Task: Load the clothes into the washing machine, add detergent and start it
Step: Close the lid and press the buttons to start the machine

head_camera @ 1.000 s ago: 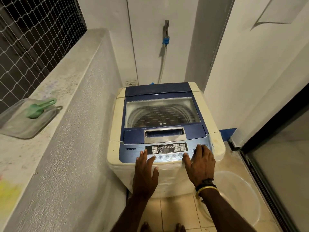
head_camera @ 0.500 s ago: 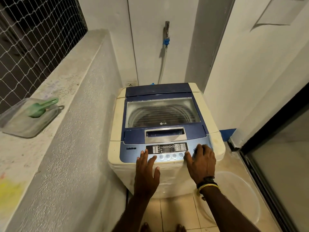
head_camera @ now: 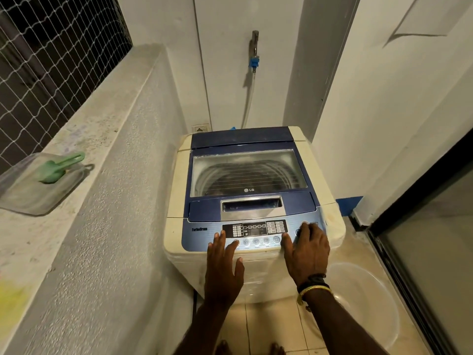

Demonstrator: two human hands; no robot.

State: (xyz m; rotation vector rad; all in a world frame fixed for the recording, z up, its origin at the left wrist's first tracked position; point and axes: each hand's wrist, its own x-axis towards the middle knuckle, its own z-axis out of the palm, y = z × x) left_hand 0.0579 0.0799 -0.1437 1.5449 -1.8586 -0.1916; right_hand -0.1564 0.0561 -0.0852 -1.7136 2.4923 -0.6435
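Observation:
A cream and blue top-loading washing machine stands in a narrow corner with its glass lid closed; dark contents show faintly through it. The blue control panel runs along the front edge. My left hand lies flat on the front edge, fingertips reaching the left buttons. My right hand rests on the panel's right end, its fingertips on the round buttons there. A green detergent scoop lies in a clear plastic container on the ledge at the left.
A concrete ledge with netting above runs along the left. A tap and hose hang on the back wall. A clear plastic basin sits on the tiled floor at the right, beside a dark-framed glass door.
My right hand's fingers have shifted slightly further right on the panel's buttons. My left hand has stayed in place on the front edge.

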